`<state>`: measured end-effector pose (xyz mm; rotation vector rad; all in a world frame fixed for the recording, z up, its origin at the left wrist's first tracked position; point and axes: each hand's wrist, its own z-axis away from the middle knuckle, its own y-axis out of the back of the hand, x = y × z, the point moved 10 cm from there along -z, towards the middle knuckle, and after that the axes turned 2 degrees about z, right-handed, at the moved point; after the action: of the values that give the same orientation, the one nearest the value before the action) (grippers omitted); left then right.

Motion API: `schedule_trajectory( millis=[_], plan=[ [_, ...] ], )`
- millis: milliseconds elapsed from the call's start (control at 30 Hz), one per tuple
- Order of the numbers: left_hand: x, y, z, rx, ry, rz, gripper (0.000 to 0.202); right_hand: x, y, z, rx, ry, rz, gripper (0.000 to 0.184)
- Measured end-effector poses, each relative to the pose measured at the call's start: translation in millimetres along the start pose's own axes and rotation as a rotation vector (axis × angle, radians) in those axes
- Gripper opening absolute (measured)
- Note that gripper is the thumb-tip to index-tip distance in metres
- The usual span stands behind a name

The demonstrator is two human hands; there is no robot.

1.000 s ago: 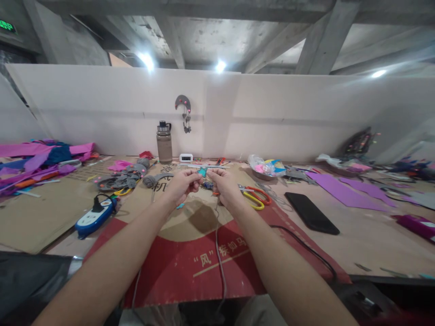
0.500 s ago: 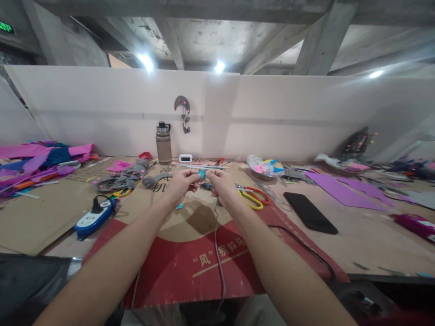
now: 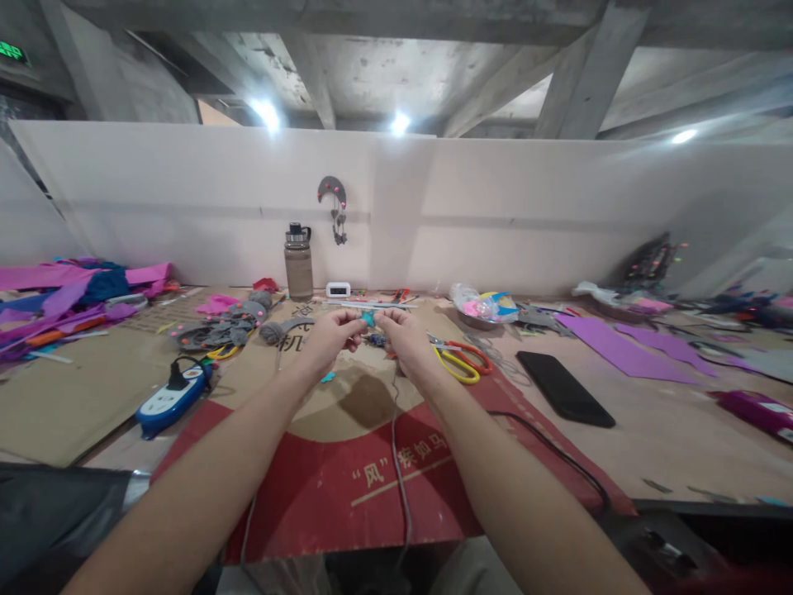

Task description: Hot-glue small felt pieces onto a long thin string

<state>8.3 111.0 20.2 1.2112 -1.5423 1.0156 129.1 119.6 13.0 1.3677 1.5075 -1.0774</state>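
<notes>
Both my hands are raised over the middle of the table and pinch one small teal felt piece (image 3: 368, 317) between their fingertips. My left hand (image 3: 331, 335) grips its left side with closed fingers. My right hand (image 3: 405, 337) grips its right side, fingers curled. A thin grey cord (image 3: 400, 463) hangs from under my right hand down toward me across the red and tan cardboard sheet (image 3: 347, 471). A small teal scrap (image 3: 328, 377) lies on the cardboard below my left hand.
Orange and yellow scissors (image 3: 459, 359) lie just right of my right hand, a black phone (image 3: 565, 387) further right. A blue power strip (image 3: 170, 399) sits left, grey felt pieces (image 3: 229, 326) and a water bottle (image 3: 298, 262) behind. Purple sheets (image 3: 625, 347) lie right, pink ones (image 3: 74, 289) left.
My hands stayed together on the teal piece and shifted only slightly; the fingers worked the piece a little. Nothing else moved.
</notes>
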Motion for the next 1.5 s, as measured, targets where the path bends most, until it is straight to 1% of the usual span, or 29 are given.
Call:
schedule_trajectory(
  millis=[133, 333, 467, 667, 733, 800, 867, 967, 1067, 1200, 1300, 1400, 1500],
  plan=[
    [1, 9.1, -1, 0.059, -0.016, 0.005, 0.023, -1, -6, 0, -0.049, -0.002, -0.067, 0.031],
    [6, 11.0, 0, 0.093, -0.064, -0.013, 0.024, 1, -10, 1, -0.067, 0.005, -0.13, 0.031],
    [6, 5.4, 0, 0.054, -0.076, -0.045, 0.025, 1, -12, 1, -0.087, 0.014, -0.129, 0.026],
    [7, -5.6, 4, -0.026, -0.051, -0.111, 0.021, 1, -4, -2, -0.034, 0.032, -0.05, 0.025],
    [8, -5.7, 3, -0.027, -0.044, -0.084, 0.022, 0, -2, -2, -0.025, 0.041, -0.022, 0.024],
    [9, -2.5, 2, -0.004, -0.045, -0.05, 0.023, -1, -1, -2, -0.02, 0.047, 0.012, 0.024],
    [13, 3.3, 1, 0.03, -0.073, -0.032, 0.023, -4, 0, -1, -0.012, 0.067, 0.07, 0.024],
    [17, 16.2, -2, 0.096, -0.117, -0.05, 0.024, -16, 4, 1, 0.023, 0.156, 0.233, 0.023],
    [16, 27.0, -6, 0.117, -0.088, -0.09, 0.028, -29, 3, 4, 0.026, 0.267, 0.444, 0.019],
    [18, 31.3, -9, 0.063, -0.09, -0.171, 0.029, -40, -7, 11, -0.02, 0.399, 0.677, 0.014],
    [16, 25.7, -10, -0.019, -0.073, -0.264, 0.032, -45, -15, 16, -0.054, 0.469, 0.805, 0.014],
    [13, 14.0, -8, -0.128, -0.066, -0.361, 0.034, -49, -21, 21, -0.087, 0.493, 0.888, 0.015],
    [10, 8.0, -5, -0.175, -0.044, -0.386, 0.033, -49, -23, 23, -0.106, 0.478, 0.956, 0.015]
  ],
)
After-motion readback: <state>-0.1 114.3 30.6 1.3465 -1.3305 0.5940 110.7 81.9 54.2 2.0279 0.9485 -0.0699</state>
